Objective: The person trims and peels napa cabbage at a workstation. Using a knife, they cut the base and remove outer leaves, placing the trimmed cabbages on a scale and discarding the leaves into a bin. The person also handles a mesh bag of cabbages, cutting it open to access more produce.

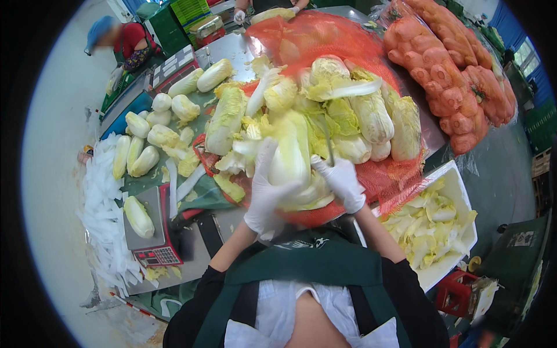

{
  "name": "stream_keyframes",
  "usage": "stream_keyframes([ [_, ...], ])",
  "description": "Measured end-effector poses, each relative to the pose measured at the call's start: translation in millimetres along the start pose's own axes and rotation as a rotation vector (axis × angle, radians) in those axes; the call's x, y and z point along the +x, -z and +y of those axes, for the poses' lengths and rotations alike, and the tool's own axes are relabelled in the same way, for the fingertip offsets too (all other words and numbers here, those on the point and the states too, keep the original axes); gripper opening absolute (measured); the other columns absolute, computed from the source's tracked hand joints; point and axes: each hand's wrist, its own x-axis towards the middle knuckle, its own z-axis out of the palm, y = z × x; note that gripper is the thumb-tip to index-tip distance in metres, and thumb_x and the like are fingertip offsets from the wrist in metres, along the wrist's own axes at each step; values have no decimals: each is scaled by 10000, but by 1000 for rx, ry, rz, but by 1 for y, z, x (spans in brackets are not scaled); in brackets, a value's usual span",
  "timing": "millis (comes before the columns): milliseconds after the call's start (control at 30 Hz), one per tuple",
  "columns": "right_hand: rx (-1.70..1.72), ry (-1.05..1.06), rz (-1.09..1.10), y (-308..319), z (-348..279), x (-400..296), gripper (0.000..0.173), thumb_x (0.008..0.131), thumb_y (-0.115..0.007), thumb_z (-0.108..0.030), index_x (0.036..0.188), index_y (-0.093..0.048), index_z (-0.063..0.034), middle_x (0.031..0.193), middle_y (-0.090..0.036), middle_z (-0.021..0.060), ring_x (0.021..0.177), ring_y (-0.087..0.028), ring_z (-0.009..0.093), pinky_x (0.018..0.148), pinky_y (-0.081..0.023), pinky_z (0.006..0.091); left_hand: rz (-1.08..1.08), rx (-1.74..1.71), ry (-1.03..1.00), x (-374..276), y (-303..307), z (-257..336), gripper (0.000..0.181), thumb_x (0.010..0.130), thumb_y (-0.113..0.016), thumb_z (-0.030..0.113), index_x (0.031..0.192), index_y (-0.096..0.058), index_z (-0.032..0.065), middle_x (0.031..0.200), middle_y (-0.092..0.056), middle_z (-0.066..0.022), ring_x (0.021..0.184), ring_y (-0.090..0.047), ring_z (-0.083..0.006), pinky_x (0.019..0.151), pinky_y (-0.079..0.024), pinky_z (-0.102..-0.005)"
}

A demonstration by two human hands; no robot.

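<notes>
A large napa cabbage [289, 150], partly blurred, lies in front of me on the red mesh. My left hand [266, 191], in a white glove, grips its left side, fingers stretched along it and the thumb across its near end. In my gloved right hand [343, 182] is a knife [328, 141], its blade pointing away from me, just right of that cabbage. Loose leaves lie around the base. More napa cabbages [372, 115] are heaped behind and to the right, with another [225, 122] at the left.
Small trimmed cabbages [145, 161] lie at left, one on a scale [145, 217] beside white plastic strips [104, 209]. A white foam box [465, 209] holds leaves at right. Mesh sacks [435, 74] stand behind it. Two co-workers are beyond, one handling a cabbage [272, 15].
</notes>
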Motion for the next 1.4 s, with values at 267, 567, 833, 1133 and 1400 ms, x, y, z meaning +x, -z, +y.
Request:
stream_keyframes([
  [267, 581, 97, -208, -37, -26, -26, 296, 817, -742, -287, 799, -611, -21, 624, -559, -4, 520, -468, 61, 477, -380, 223, 207, -516, -36, 41, 4, 36, 832, 809, -632, 17, 1499, -186, 151, 1458, -346, -102, 1271, -435, -241, 1021, -421, -374],
  [567, 369, 247, 93, -26, -6, 22, 509, 848, -708, -229, 1267, -534, 0, 821, -634, 44, 649, -529, 84, 600, -463, 235, 30, -1285, 95, 56, 33, -6, 655, 942, -477, 474, 1476, -228, 188, 1467, -339, -95, 1306, -392, -289, 1081, -338, -480],
  [833, 627, 159, -91, 4, -98, 4, 365, 885, -642, -297, 1075, -597, 11, 813, -605, 18, 649, -530, 73, 555, -434, 222, -241, -817, 212, 39, 26, 17, 750, 911, -507, 520, 1503, -160, 216, 1466, -338, -86, 1303, -396, -247, 1071, -352, -457],
  [1133, 314, 592, 57, -4, -59, 4, 537, 984, -469, -287, 1427, -334, -14, 884, -639, 141, 546, -516, 131, 519, -445, 257, -231, -340, 73, 49, 8, -5, 708, 914, -407, 602, 1439, -293, 141, 1445, -358, -127, 1305, -386, -283, 1078, -349, -443],
  [1400, -209, 883, 185, -22, -59, -13, 751, 902, -600, -289, 1453, -212, 42, 1025, -614, 242, 606, -616, 319, 548, -497, 364, -38, -361, 15, 40, -14, -11, 701, 928, -346, 621, 1448, -282, 154, 1438, -380, -104, 1289, -413, -290, 1068, -365, -435],
])
